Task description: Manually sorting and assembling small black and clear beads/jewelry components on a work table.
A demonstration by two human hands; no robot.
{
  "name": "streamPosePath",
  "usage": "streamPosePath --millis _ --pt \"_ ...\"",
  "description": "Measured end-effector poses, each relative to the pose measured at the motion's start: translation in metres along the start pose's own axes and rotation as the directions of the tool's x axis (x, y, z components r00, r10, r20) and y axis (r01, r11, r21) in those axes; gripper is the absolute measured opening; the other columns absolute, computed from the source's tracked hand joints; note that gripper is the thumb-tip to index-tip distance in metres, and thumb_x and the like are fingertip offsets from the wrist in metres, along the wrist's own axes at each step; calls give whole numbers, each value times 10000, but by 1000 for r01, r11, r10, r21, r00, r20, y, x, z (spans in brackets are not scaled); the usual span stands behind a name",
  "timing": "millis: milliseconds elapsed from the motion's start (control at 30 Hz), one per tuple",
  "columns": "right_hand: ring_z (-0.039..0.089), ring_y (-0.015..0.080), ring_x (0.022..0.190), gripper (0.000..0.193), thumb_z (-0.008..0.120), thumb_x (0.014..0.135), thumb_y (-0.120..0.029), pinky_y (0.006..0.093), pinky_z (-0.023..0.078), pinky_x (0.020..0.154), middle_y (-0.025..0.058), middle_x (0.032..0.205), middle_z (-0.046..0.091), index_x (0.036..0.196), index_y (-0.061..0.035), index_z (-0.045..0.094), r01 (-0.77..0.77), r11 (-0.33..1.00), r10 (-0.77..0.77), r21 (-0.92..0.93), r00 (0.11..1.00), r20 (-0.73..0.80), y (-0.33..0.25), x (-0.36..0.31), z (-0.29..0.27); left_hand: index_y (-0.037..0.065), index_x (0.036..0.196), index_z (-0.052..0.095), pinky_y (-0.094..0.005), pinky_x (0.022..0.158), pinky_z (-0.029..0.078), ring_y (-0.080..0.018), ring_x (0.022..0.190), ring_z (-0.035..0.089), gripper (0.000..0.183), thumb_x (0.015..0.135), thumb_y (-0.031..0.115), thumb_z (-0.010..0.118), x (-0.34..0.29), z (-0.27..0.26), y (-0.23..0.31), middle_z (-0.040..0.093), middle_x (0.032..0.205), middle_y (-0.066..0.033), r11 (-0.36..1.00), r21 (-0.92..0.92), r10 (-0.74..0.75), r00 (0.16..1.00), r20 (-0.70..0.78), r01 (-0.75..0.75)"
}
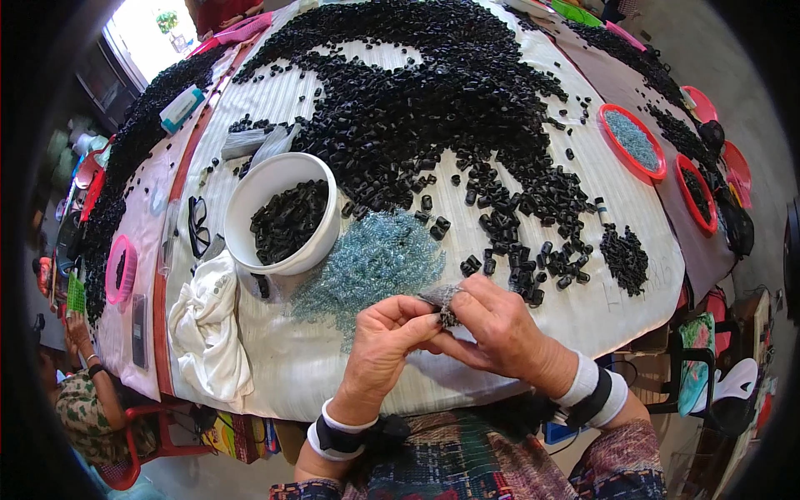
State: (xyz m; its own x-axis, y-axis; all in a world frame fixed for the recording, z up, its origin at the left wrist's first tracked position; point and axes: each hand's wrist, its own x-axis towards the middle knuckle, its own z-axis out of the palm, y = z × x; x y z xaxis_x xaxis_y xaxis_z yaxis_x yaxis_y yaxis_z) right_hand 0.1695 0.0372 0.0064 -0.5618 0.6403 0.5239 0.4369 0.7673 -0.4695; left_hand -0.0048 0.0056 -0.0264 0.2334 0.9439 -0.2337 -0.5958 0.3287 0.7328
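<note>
My left hand (379, 350) and my right hand (508, 333) meet just above the front part of the covered table, fingertips pinched together. Between them is a small grey bundle (439, 297) with dark bits at its lower end; fingers cover most of it, so its kind cannot be made out. Right beyond my left hand lies a loose heap of small, shiny, blue-grey coil-like pieces (375, 258). A white bowl (236, 218) holding black parts (289, 221) stands left of that heap. Short black cylindrical parts (525, 275) are scattered beyond my right hand.
A huge spread of black parts (433, 100) covers the table's far half. A crumpled white cloth (212, 333) and eyeglasses (198, 227) lie left. At right are a small dark pile (623, 260) and red-rimmed trays (607, 140). Another person's arm (104, 387) shows at lower left.
</note>
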Motion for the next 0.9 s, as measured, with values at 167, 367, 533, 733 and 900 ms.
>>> streamPosePath --millis 167,367,533,733,900 --pt "584 284 746 373 660 761 -65 354 496 667 156 834 576 1109 21 557 -310 940 317 138 948 -28 21 3 -32 7 997 589 -291 580 575 -216 711 673 121 892 65 579 -1 -2 24 662 878 -136 978 -35 198 968 -153 -205" --pt "568 328 817 186 594 742 14 393 475 696 165 843 580 919 17 537 -298 935 288 -192 954 -80 63 -20 -37 36 1002 559 -282 517 581 -186 719 675 138 913 142 573 9 -28 75 658 899 -142 925 40 375 895 -239 -377" --pt "562 291 871 229 615 717 -10 363 486 776 96 888 603 933 -32 544 -221 932 237 -286 971 23 62 -13 -24 23 1062 548 -304 565 599 -195 749 676 213 924 185 557 20 -43 106 649 971 -155 917 -31 360 858 -368 -398" --pt "535 250 905 240 618 707 -42 351 467 767 59 898 598 938 -59 555 -94 932 157 -350 975 155 69 -3 -5 14 1096 542 -307 547 590 -188 715 670 219 927 155 542 11 -41 102 650 950 -147 940 -47 311 903 -296 -339" --pt "533 224 901 241 616 706 -74 361 442 741 33 891 600 942 -81 567 -59 904 150 -423 972 183 72 0 0 10 1086 549 -293 521 572 -156 650 650 191 919 102 543 5 -25 71 647 832 -113 973 -61 207 959 -194 -223"
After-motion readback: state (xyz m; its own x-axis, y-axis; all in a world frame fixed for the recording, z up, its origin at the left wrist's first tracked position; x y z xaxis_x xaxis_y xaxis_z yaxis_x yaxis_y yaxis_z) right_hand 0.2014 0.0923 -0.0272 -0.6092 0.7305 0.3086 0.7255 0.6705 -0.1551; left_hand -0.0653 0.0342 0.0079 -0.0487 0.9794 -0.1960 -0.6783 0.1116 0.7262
